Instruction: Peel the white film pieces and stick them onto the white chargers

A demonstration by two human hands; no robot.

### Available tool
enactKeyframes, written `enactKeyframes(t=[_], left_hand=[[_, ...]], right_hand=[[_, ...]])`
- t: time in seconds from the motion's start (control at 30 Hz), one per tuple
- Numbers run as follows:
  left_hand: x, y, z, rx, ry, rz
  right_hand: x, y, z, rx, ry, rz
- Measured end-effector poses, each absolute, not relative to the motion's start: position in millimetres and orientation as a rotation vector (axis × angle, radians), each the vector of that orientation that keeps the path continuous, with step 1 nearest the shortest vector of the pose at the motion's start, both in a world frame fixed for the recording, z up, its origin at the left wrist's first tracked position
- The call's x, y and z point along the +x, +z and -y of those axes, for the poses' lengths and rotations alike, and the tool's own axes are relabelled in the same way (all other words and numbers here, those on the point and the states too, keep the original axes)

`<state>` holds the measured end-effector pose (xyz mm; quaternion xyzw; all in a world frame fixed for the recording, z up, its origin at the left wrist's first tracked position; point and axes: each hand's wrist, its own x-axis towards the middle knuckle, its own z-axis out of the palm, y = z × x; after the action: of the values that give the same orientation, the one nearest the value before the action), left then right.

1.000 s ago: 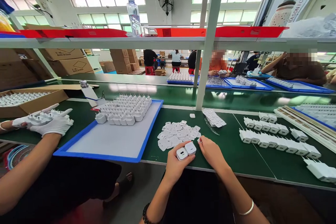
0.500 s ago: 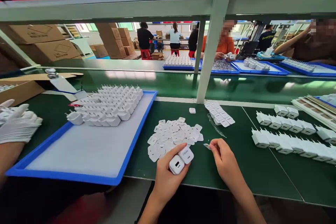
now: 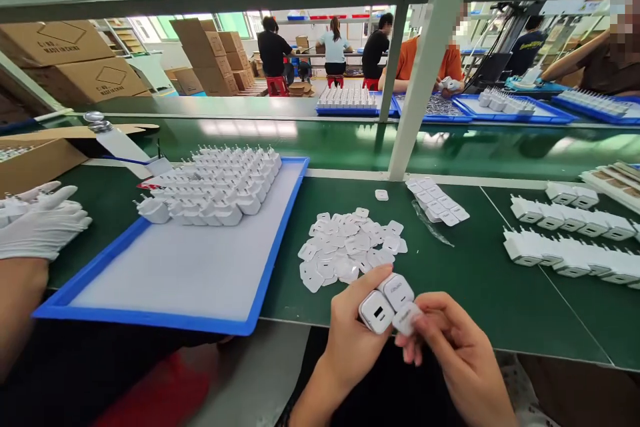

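My left hand (image 3: pixel 350 330) is closed around two white plug chargers side by side. The nearer charger (image 3: pixel 370 320) has dark port openings in its face; the other charger (image 3: pixel 399 288) shows grey print and a small slot. Between the thumb and fingers of my right hand (image 3: pixel 450 337) is a thin, square white label (image 3: pixel 405 319) with faint print, right beside the chargers' faces. Behind my hands lies a loose pile of similar labels (image 3: pixel 350 243) on the green table. A sheet of labels (image 3: pixel 437 201) and a single label (image 3: pixel 381 195) lie farther back.
Left is a blue-rimmed tray (image 3: pixel 285 240) with many chargers (image 3: pixel 215 190), pins up. A co-worker's white-gloved hand (image 3: pixel 45 227) holds chargers at far left. Rows of chargers (image 3: pixel 575 253) stand at right. A slanted metal post (image 3: pixel 425 73) rises at the table's back; other people sit beyond.
My right hand has moved left and toward me, bringing the label beside the chargers in my left hand. The view has shifted slightly, so the table things appear higher and farther right.
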<state>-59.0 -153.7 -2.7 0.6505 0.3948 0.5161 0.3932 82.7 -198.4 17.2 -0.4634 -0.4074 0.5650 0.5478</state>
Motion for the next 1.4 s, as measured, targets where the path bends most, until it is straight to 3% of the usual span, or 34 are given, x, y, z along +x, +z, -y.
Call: enactKeyframes(t=[0.17,0.87,1.4], left_hand=[[-60,3,160,1.865,1.359,-0.918],[-59,4,164,2.195,1.504,-0.815],[-58,5,158,2.222,1.496,-0.787]], right_hand=[[63,28,217,-0.998,1.569,0.812],[42,36,226,-0.941,1.385,0.509],[53,27,220,-0.919,1.466,0.595]])
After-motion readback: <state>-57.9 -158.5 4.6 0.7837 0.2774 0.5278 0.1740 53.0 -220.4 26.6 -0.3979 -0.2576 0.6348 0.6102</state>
